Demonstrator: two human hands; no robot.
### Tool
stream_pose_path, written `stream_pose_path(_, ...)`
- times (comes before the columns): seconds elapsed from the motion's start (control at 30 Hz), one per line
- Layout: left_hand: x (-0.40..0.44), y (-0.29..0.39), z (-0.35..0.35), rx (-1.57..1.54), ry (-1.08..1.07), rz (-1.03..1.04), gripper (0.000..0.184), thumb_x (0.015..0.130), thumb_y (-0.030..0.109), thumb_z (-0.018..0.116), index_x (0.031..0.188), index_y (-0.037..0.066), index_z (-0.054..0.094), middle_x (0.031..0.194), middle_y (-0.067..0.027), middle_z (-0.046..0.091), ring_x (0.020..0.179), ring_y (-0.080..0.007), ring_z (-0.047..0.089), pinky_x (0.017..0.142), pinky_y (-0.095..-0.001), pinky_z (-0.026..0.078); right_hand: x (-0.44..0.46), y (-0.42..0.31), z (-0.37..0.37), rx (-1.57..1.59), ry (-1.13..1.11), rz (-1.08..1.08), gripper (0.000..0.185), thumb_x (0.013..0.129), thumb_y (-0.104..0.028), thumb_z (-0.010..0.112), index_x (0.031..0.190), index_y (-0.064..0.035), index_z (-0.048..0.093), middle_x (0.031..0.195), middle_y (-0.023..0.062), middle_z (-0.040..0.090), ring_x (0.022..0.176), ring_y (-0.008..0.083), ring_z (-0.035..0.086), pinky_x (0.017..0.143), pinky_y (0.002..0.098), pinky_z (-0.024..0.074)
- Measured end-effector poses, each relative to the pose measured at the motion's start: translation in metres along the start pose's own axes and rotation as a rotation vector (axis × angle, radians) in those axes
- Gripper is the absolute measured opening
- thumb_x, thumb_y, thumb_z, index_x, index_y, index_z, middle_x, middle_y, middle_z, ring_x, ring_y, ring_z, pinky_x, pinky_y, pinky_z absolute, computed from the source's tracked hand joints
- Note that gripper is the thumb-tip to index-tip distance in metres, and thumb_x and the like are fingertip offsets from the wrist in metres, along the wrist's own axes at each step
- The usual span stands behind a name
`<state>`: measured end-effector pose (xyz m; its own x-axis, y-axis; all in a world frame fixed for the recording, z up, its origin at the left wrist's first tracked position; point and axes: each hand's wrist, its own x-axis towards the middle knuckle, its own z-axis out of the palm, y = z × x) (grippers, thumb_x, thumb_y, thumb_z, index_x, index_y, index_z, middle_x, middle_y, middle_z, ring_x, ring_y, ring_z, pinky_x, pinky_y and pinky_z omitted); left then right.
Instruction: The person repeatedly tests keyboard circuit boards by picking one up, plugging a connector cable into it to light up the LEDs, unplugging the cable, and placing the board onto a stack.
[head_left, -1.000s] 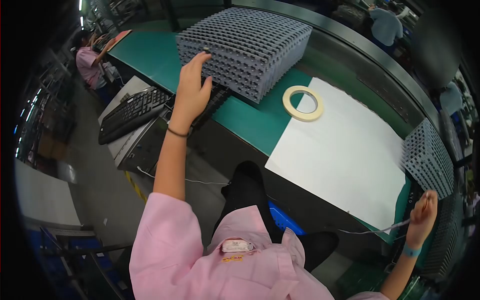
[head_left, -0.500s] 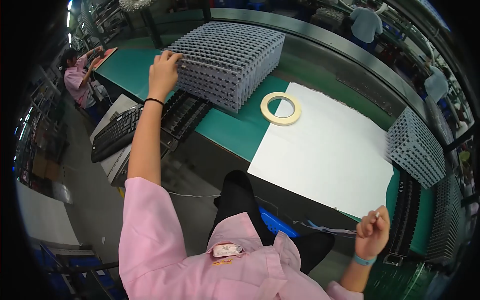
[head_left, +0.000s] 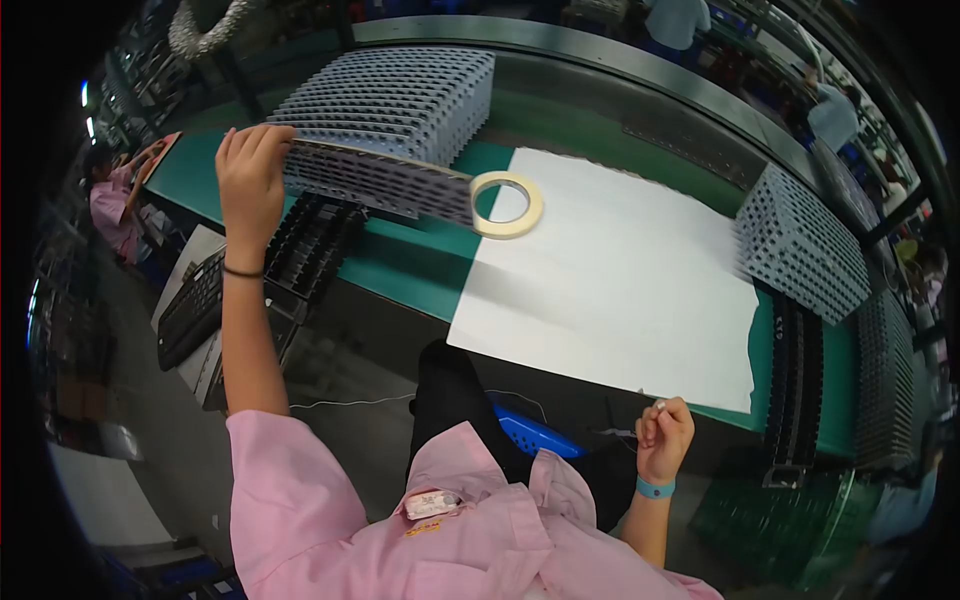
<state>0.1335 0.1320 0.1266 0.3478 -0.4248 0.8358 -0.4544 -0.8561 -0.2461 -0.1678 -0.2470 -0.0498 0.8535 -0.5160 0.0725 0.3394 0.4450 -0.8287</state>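
My left hand (head_left: 250, 185) is closed on the left end of a thin grey panel (head_left: 390, 182) with rows of dark marks, blurred by motion. The panel hangs edge-up in front of a block of upright grey panels (head_left: 400, 85). Its far end partly overlaps a roll of cream tape (head_left: 525, 225), which lies at the left edge of a white sheet (head_left: 610, 290). My right hand (head_left: 663, 435) is near the sheet's front edge, fingers curled and pinched. A tiny whitish thing shows at its fingertips, too small to name.
A second block of grey panels (head_left: 805, 245) stands on the right, behind a black slotted rack (head_left: 795, 390). Another black rack (head_left: 312, 240) is at the left, beside a keyboard (head_left: 190, 310). A co-worker (head_left: 112, 205) sits at the far left of the green bench (head_left: 400, 270).
My left hand has drawn one panel out of the left block, toward me. My right hand stays curled near the sheet's front edge. The whole view has shifted.
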Motion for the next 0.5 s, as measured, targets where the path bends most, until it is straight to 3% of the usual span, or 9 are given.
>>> stream_pose_path(0.17,0.013,0.105,-0.025,-0.168,0.099,0.115,0.013,0.074,0.006,0.057,0.088,0.008,0.058,0.082,-0.0006,0.056,0.075,-0.019,0.049,0.084,-0.0319,0.036,-0.005,-0.013,0.02,-0.032,0.009,0.064,0.005,0.079,-0.001,0.048,0.081,0.0006,0.052,0.064,0.0081,0.05,0.047,0.0083,0.036,0.041,0.018,0.0281)
stream_pose_path(0.33,0.007,0.211,-0.018,-0.46,0.139,0.146,0.017,0.067,0.006,0.054,0.084,0.008,0.056,0.072,-0.0024,0.045,0.057,-0.0177,0.037,0.054,-0.0284,0.033,-0.004,-0.038,0.048,-0.12,0.039,0.013,0.005,0.079,0.001,0.049,0.079,0.0017,0.054,0.06,0.0066,0.049,0.046,0.0084,0.036,0.041,0.0178,0.0278)
stream_pose_path(0.5,-0.002,0.291,-0.023,-0.605,0.137,0.161,0.016,0.064,0.009,0.057,0.081,0.009,0.056,0.069,-0.0019,0.042,0.054,-0.0155,0.035,0.048,-0.0262,0.031,0.005,-0.056,0.064,-0.167,0.167,-0.017,0.007,0.08,0.0,0.051,0.08,0.0033,0.058,0.055,0.0033,0.049,0.044,0.0056,0.034,0.041,0.0168,0.026)
